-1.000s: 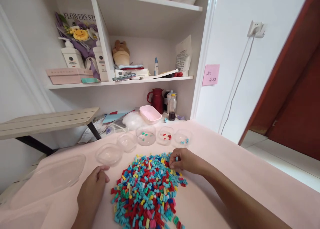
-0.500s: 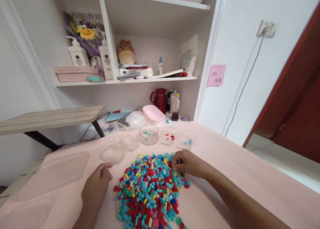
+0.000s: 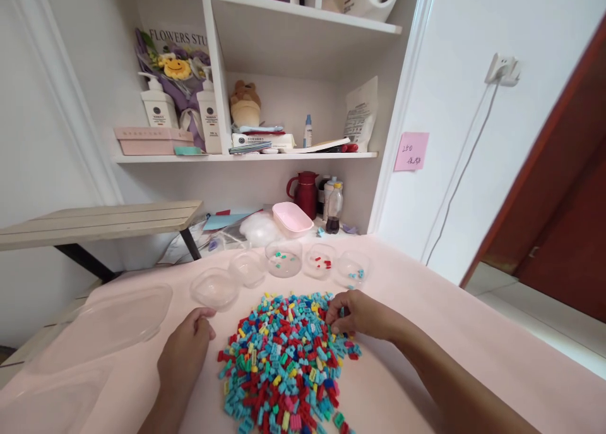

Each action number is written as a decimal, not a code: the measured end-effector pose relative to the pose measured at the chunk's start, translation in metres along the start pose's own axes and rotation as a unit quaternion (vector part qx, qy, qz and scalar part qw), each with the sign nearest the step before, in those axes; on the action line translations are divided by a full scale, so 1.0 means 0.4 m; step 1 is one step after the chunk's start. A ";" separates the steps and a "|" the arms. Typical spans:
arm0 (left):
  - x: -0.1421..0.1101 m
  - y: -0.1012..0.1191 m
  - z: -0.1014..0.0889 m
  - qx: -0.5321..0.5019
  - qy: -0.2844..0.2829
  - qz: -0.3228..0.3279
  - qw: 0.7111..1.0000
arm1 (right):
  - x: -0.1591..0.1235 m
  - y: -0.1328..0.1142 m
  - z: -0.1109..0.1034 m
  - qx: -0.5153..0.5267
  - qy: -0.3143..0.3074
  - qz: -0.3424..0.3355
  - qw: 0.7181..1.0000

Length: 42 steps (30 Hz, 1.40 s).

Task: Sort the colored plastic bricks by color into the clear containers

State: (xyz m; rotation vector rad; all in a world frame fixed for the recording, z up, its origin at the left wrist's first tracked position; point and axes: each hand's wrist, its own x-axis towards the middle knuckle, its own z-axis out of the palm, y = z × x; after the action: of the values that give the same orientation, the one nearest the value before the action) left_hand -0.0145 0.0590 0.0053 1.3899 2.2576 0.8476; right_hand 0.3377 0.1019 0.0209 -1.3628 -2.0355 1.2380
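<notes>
heap of bricks (image 3: 279, 364): on the pink tabletop (image 3: 411, 364), in front of me and between my two hands, spreading toward the lower edge of my view.
green container (image 3: 284, 272): a round clear tub with a few green bricks in it.
red container (image 3: 311, 271): a clear cup beside it, a few red bricks inside.
blue container (image 3: 344, 271): the rightmost cup, a few light blue bricks inside.
left-hand containers: two more clear cups, one near the tub (image 3: 247, 270), one closer to my left hand (image 3: 215, 289).
done: by my judgement only a start; just handfuls of single colours sit apart in three containers.
left over: nearly everything, since the heap is large and its colours are mixed.
right hand (image 3: 348, 315): at the heap's upper right edge, fingers bent toward the thumb, the gap narrow; i cannot tell whether a brick is pinched there.
left hand (image 3: 189, 342): loosely curled, just left of the heap and apart from it; i cannot see into the fingers.
brick look: tiny, studded, mostly light blue and red, with yellow, green, dark blue and pink among them, lying at all angles.
heap edge: ragged, a few strays at lower right.
</notes>
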 end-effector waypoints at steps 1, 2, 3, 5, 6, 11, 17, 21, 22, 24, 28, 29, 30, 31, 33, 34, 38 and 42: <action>-0.002 0.002 -0.001 -0.001 -0.002 -0.002 1.000 | 0.000 0.001 0.002 -0.001 0.002 0.002 1.000; -0.004 0.003 -0.002 -0.001 -0.003 -0.005 1.000 | 0.001 0.001 0.004 -0.009 0.006 0.003 1.000; -0.005 0.005 -0.002 -0.002 -0.004 -0.006 1.000 | 0.002 0.001 0.005 -0.022 0.012 0.002 1.000; -0.006 0.007 -0.003 -0.003 -0.007 -0.006 1.000 | 0.002 -0.001 0.006 -0.050 0.024 -0.008 0.998; -0.005 0.007 -0.003 -0.003 -0.009 -0.005 1.000 | 0.002 -0.004 0.005 -0.054 0.028 -0.014 0.998; -0.003 0.003 -0.003 -0.005 -0.013 -0.004 1.000 | -0.001 -0.012 -0.006 0.035 0.029 -0.016 0.999; -0.012 0.004 -0.002 -0.020 -0.001 -0.001 1.000 | 0.012 -0.003 -0.007 0.057 0.039 0.009 0.998; -0.017 0.007 -0.006 -0.031 0.006 0.003 0.999 | 0.074 -0.048 -0.034 0.050 0.081 -0.015 0.995; -0.018 0.008 -0.008 -0.033 0.008 0.004 0.999 | 0.097 -0.069 -0.044 0.053 0.108 -0.029 0.992; -0.020 0.009 -0.011 -0.034 0.009 0.006 0.999 | 0.148 -0.114 -0.063 0.062 0.166 -0.048 0.983; -0.024 0.012 -0.016 -0.038 0.016 0.015 0.999 | 0.236 -0.182 -0.082 0.086 0.255 -0.064 0.961; -0.024 0.011 -0.016 -0.040 0.019 0.017 0.999 | 0.248 -0.190 -0.080 0.095 0.269 -0.068 0.956; -0.024 0.011 -0.016 -0.041 0.021 0.017 0.999 | 0.252 -0.194 -0.075 0.105 0.277 -0.072 0.952; -0.024 0.010 -0.015 -0.042 0.022 0.017 0.999 | 0.251 -0.194 -0.070 0.116 0.280 -0.076 0.950; -0.023 0.009 -0.015 -0.043 0.024 0.015 0.999 | 0.232 -0.185 -0.058 0.139 0.279 -0.081 0.947; -0.022 0.009 -0.014 -0.042 0.023 0.014 0.999 | 0.217 -0.177 -0.054 0.150 0.278 -0.083 0.945; -0.022 0.011 -0.013 -0.033 0.017 0.009 0.999 | 0.139 -0.143 -0.052 0.202 0.281 -0.090 0.934; -0.019 0.014 -0.014 -0.022 0.010 0.007 1.000 | 0.071 -0.117 -0.053 0.178 0.226 -0.074 0.955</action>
State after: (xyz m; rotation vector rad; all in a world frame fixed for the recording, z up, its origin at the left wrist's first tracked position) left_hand -0.0104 0.0527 0.0133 1.3845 2.2323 0.9149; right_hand 0.3154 0.1301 0.0670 -1.1643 -1.4868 1.0447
